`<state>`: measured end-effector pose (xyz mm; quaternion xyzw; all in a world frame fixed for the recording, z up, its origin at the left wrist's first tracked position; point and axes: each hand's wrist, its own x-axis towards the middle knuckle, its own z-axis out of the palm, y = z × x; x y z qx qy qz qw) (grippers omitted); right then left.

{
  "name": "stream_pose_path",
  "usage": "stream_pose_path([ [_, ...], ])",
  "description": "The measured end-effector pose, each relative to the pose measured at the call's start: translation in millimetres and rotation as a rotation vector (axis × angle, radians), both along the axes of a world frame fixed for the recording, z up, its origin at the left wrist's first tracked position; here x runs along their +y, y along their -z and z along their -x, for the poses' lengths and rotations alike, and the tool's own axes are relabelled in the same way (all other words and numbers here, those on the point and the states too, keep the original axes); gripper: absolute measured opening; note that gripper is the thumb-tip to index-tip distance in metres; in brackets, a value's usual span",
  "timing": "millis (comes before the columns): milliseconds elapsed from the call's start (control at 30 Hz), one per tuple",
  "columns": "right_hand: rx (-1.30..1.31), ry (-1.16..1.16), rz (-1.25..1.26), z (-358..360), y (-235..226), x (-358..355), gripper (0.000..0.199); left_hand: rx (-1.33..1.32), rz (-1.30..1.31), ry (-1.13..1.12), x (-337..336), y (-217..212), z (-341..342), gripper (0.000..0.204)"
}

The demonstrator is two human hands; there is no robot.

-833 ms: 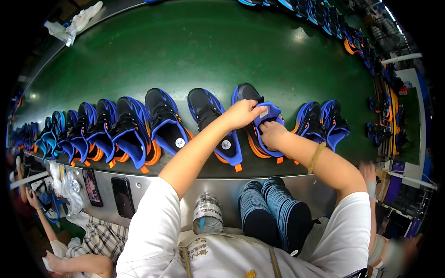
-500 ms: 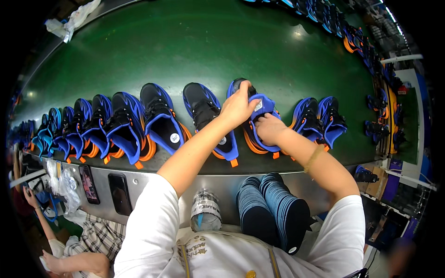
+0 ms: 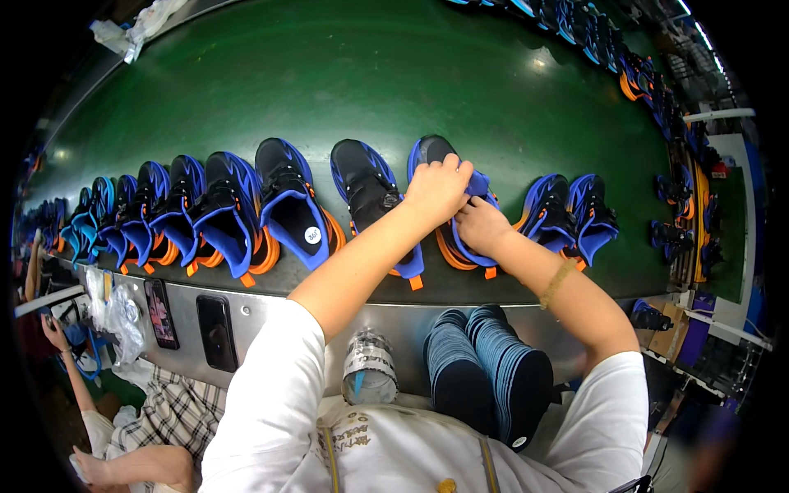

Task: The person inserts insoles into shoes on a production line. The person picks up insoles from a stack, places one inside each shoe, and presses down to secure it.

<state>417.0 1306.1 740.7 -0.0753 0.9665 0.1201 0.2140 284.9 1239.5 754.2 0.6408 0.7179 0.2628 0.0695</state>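
Observation:
A black and blue sneaker with an orange sole stands on the green belt in front of me, toe pointing away. My left hand is closed over its lacing, fingers curled by the blue tongue. At the shoe's opening, my right hand has its fingers bent and pinched against the tongue's lower part; the fingertips are partly hidden. Just left stands a matching sneaker, partly covered by my left forearm. A pair of the same sneakers sits to the right.
More sneakers line the belt's near edge leftward. Two stacks of blue-edged black insoles and a tape-wrapped clear container are close to my body. Two phones lie on the metal ledge. Another person's arm shows at far left.
My right hand has come up from inside the sneaker to the tongue. My left hand has closed around the lacing, and the tongue's pale label is now out of sight.

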Motion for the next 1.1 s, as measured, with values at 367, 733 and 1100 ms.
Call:
stream_pose_path([
  [367, -0.354, 0.522, 0.494, 1, -69, -15, 0.037, -0.024, 0.184, -0.028, 3, 2, 1, 0.032],
  [733, 0.493, 0.747, 0.671, -89, -60, -47, 0.013, 0.544, 0.106, 0.036, -15, 1, -23, 0.013],
  [1100, 0.486, 0.780, 0.829, -94, -60, -45, 0.018, -0.129, 0.138, 0.132, -20, -34, 5, 0.013],
])
